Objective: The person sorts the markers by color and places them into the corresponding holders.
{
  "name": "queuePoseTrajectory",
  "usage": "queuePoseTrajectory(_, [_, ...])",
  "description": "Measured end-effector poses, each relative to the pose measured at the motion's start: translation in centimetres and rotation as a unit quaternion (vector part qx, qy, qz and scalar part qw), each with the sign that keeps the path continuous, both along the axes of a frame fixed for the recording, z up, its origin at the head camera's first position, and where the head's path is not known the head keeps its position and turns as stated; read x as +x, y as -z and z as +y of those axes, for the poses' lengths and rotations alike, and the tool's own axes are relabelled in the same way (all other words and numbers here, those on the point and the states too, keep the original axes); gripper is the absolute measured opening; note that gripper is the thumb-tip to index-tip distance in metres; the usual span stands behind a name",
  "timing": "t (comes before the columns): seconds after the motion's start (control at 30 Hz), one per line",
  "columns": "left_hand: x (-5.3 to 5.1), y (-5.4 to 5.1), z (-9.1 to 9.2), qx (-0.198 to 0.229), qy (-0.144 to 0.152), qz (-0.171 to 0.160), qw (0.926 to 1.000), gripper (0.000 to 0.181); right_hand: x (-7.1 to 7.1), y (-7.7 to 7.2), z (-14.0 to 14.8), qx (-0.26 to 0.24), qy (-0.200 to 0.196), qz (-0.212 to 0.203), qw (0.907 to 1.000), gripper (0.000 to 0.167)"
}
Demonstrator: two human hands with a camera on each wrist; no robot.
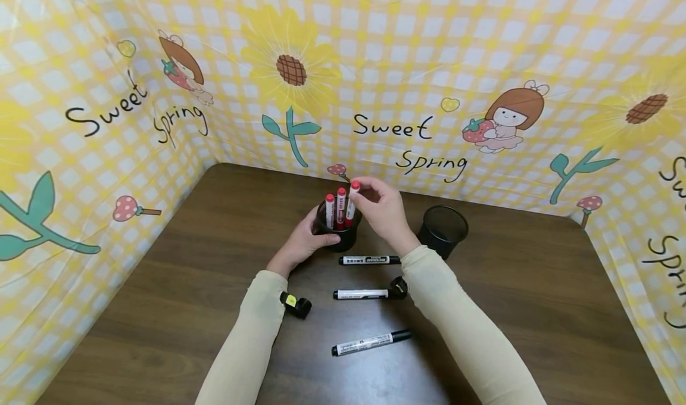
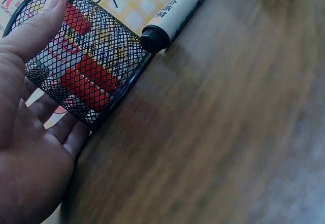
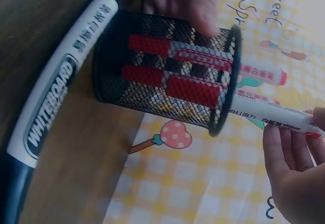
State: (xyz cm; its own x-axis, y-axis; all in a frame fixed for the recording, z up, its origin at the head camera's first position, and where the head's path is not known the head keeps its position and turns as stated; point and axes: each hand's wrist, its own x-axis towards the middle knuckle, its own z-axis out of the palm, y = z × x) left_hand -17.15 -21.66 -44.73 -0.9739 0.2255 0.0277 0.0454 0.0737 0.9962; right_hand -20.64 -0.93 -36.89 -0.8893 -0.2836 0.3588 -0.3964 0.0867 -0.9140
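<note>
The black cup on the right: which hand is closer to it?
Right. The right hand is a little left of that black cup; the left hand is farther left, gripping the other cup.

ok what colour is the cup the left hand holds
The cup is black wire mesh, clearest in the left wrist view.

"Sweet Spring" was repeated across the yellow checked cloth (image 1: pixel 393 65). "WHITEBOARD" could be read on a black-capped marker (image 3: pixel 57 92), and "得力" and "白板笔" on the red-and-white marker (image 3: pixel 271 117) held by the right hand's fingers (image 3: pixel 275 153).
</note>
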Motion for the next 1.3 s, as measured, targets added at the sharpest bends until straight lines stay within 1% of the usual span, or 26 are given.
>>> queuePoseTrajectory(0.2, [-0.1,0.1,0.2,0.013,0.002,0.004,0.9999,0.081,0.5,0.7,-0.3,0.028,0.006,-0.006,0.9996,0.024])
queuePoseTrajectory(0.37, [0.0,0.1,0.1,0.013,0.002,0.002,0.9999,0.081,0.7,1.6,-0.4,0.046,0.011,-0.014,0.9988,0.020])
queuePoseTrajectory(0.57, [0.1,0.0,0.0,0.010,0.000,0.005,0.9999,0.078,0.8,2.4,-0.5,0.064,0.016,-0.004,0.9978,0.020])
queuePoseTrajectory(0.87, [0.1,0.0,0.0,0.006,0.000,0.003,1.0000,0.077,0.7,2.9,-0.8,0.067,0.021,0.014,0.9974,0.019])
queuePoseTrajectory(1.3, [0.0,0.2,0.0,0.003,-0.003,0.000,1.0000,0.078,0.6,3.5,-0.9,0.075,0.036,0.013,0.9965,0.018])
